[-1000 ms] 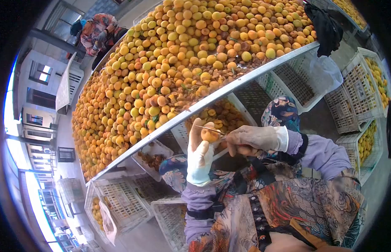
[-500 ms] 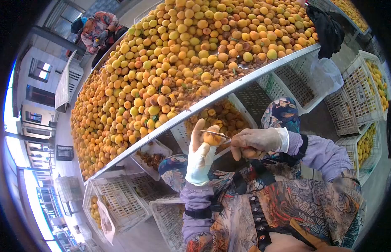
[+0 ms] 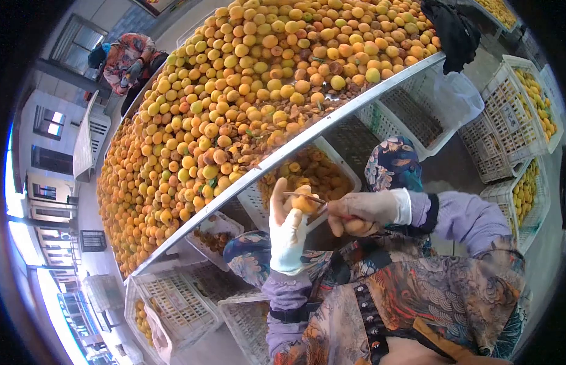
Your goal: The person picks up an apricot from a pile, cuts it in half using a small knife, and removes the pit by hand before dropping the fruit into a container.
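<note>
My left hand (image 3: 286,234), in a pale glove, is closed around an orange-yellow apricot (image 3: 303,204). In my gloved right hand (image 3: 367,212) is a thin knife (image 3: 312,198), its blade lying across the top of the apricot. The fingers of the right hand wrap around the handle and hide most of it. Just beyond both hands, under the table edge, stands a white crate (image 3: 351,170) holding cut apricot pieces (image 3: 316,167).
A sloping heap of apricots (image 3: 234,91) fills the metal-edged table (image 3: 331,132). Crates of fruit stand at right (image 3: 502,115) and lower left (image 3: 179,298). A black cloth (image 3: 453,36) hangs at the far corner. Another person (image 3: 128,61) bends beside the table at upper left.
The view has shifted slightly, so the table and crates sit a little further left and higher. Both hands keep their grip, with the blade still across the apricot.
</note>
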`<state>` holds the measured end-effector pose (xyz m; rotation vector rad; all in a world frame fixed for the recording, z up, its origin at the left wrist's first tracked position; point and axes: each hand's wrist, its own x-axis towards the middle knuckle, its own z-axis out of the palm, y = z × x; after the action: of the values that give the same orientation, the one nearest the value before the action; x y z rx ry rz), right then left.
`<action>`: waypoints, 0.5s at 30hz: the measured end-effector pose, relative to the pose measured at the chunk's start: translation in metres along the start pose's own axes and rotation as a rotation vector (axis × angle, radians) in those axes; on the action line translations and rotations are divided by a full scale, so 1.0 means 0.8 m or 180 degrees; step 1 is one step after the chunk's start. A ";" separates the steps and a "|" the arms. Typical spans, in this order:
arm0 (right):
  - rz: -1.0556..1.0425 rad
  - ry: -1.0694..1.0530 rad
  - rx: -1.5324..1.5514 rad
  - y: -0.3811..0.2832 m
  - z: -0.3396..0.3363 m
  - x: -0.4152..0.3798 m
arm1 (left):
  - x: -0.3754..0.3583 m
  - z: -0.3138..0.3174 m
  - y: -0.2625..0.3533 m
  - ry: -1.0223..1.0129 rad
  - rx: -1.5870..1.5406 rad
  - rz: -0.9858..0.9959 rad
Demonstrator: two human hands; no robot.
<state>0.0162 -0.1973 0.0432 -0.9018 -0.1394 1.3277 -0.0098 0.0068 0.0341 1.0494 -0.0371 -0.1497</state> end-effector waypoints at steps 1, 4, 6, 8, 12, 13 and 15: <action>0.0016 0.0002 -0.0175 -0.002 -0.004 -0.005 | 0.000 0.000 0.001 -0.0013 0.0010 -0.0019; -0.0069 0.0125 -0.0429 -0.006 -0.005 -0.013 | 0.006 0.004 0.002 -0.0255 -0.0089 -0.0103; -0.0344 0.0152 -0.0312 -0.001 0.002 -0.007 | 0.011 0.014 -0.005 -0.0197 -0.0232 0.0040; -0.0603 0.0160 -0.0185 0.011 0.005 0.003 | 0.013 0.022 -0.015 -0.0111 -0.0282 0.0123; -0.0731 0.0626 -0.0103 0.024 0.005 0.014 | 0.010 0.018 -0.019 -0.0099 -0.0736 -0.0101; -0.0586 0.0625 -0.0130 0.020 0.008 0.008 | 0.010 0.014 -0.017 -0.0120 -0.0540 -0.0109; -0.0027 0.0775 -0.0151 0.020 -0.001 0.012 | 0.010 0.023 -0.013 -0.0198 -0.0051 -0.0095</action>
<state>0.0072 -0.1900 0.0291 -1.0943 0.0144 1.2005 -0.0051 -0.0150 0.0343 1.0294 -0.0766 -0.2093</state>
